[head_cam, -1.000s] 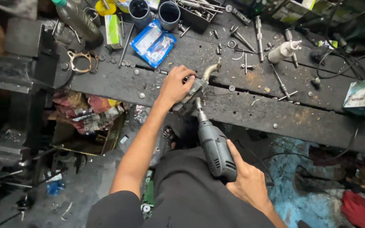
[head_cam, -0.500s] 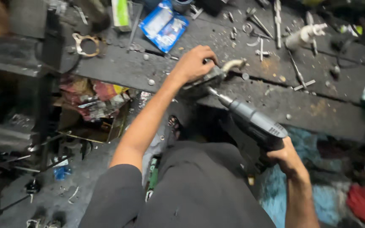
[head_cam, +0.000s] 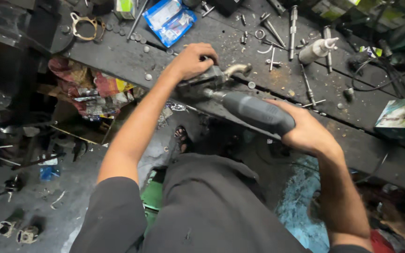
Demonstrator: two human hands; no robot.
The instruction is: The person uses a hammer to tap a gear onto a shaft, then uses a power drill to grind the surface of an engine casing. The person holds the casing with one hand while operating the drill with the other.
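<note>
My left hand (head_cam: 192, 61) is clamped over a small metal part (head_cam: 214, 77) with a curved brass-coloured pipe end (head_cam: 238, 69), pressing it onto the dark wooden workbench (head_cam: 352, 112). My right hand (head_cam: 305, 131) grips the grey body of a power tool (head_cam: 254, 110), which lies nearly level. Its front end points left and meets the metal part under my left hand. The exact contact point is hidden by my fingers.
Scattered bolts, rods and washers (head_cam: 277, 42) lie on the bench, with a blue plastic packet (head_cam: 168, 19), a white bottle (head_cam: 316, 49) and a cardboard box (head_cam: 401, 119) at the right. Coloured rags (head_cam: 90, 91) sit under the bench. Metal parts lie on the floor (head_cam: 19, 232).
The power tool has swung from pointing up at the part to lying nearly level, and my right hand rose to bench height. My left hand stays on the part.
</note>
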